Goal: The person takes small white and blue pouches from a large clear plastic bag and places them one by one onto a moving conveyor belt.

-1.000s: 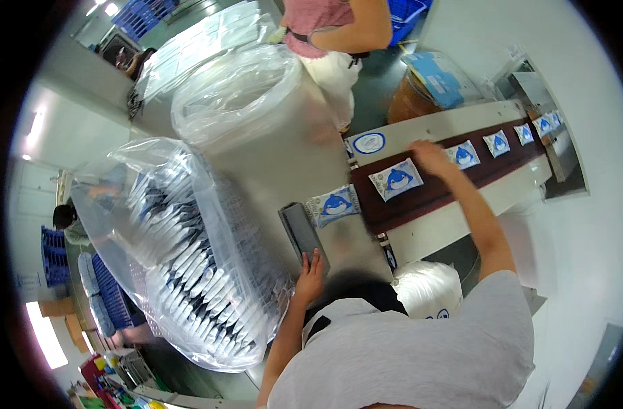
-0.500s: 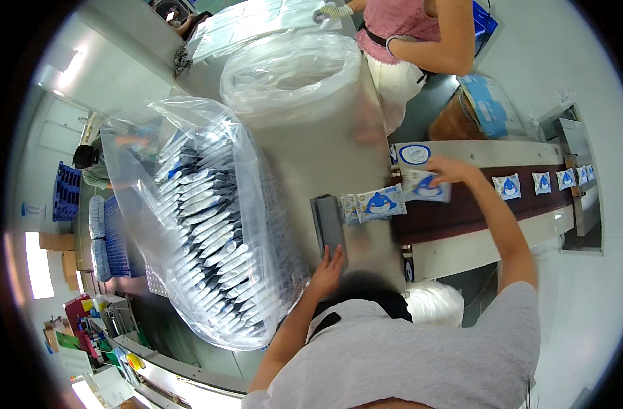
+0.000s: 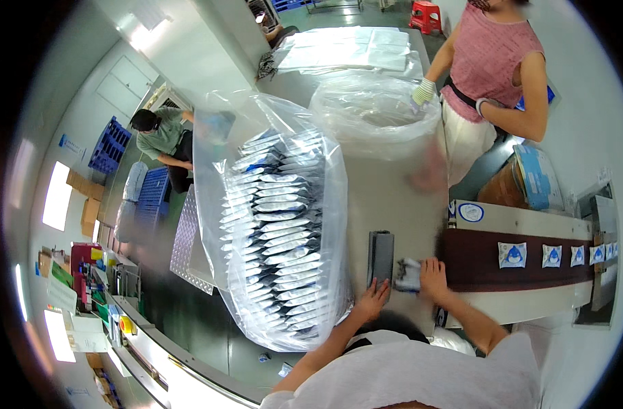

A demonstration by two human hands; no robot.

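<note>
Near the front of the metal table, a dark grey oblong block (image 3: 381,252) lies lengthwise away from me. My left hand (image 3: 373,301) rests on its near end, fingers stretched out. Just right of the block is a small, motion-blurred bunch of white and blue sachets (image 3: 409,275). My right hand (image 3: 433,278) grips this bunch from the right, close to the end of the conveyor; the fingertips are partly hidden. On the brown conveyor belt (image 3: 471,255), several white sachets with a blue cartoon animal (image 3: 512,255) sit in a row.
A large clear plastic bag (image 3: 338,204) packed with rows of silvery sachets (image 3: 284,232) stands at the left. Behind it are another clear bag (image 3: 373,112) and white sheets (image 3: 345,49). A co-worker in pink (image 3: 492,61) stands far right; another person (image 3: 165,140) sits far left.
The view has swung left. My right hand has moved from over the belt to beside the block, and the sachets lying flat there are now bunched together. My left hand stays at the block.
</note>
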